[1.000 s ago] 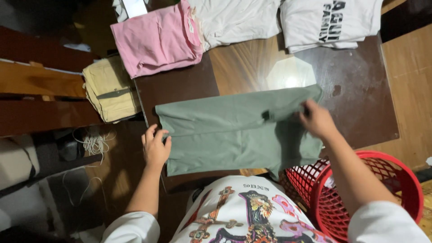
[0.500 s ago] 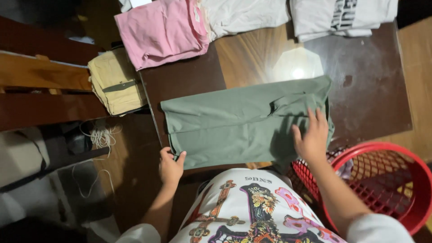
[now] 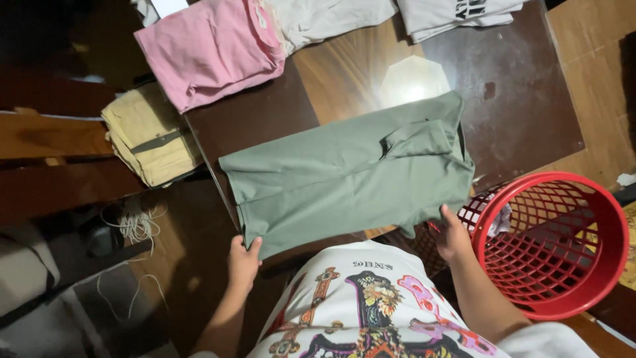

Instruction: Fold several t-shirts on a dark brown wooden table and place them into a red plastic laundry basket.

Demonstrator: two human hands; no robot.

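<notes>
The left hand (image 3: 243,264) pinches the near left corner of the green shirt (image 3: 344,176), fingers curled tight on the hem at the table edge. The right hand (image 3: 454,235) has a closed grip on the near right corner, thumb up over the cloth — though the fingers sit under the fabric, so how much it has gathered is hard to tell. Between the two grips the shirt lies spread across the near half of the table (image 3: 530,113), a soft, matte sage knit folded into a long rectangle, with a doubled-over flap near its right end and a shallow crease running along its length.

The table is dark polished wood, glossy enough to carry a pale lamp glare just beyond the shirt at 12 o'clock. At 11 o'clock from the shirt lies a folded pink garment (image 3: 205,50), finely ribbed; beside it, towards 12 o'clock, a folded white garment (image 3: 331,16), and at 1 o'clock another white garment (image 3: 457,13) with dark lettering. Off the table at 9 o'clock sits a folded pale yellow piece (image 3: 149,136) with a grey band. At 4 o'clock, just beside the right hand, stands a round red plastic basket (image 3: 589,265) with lattice walls.
</notes>
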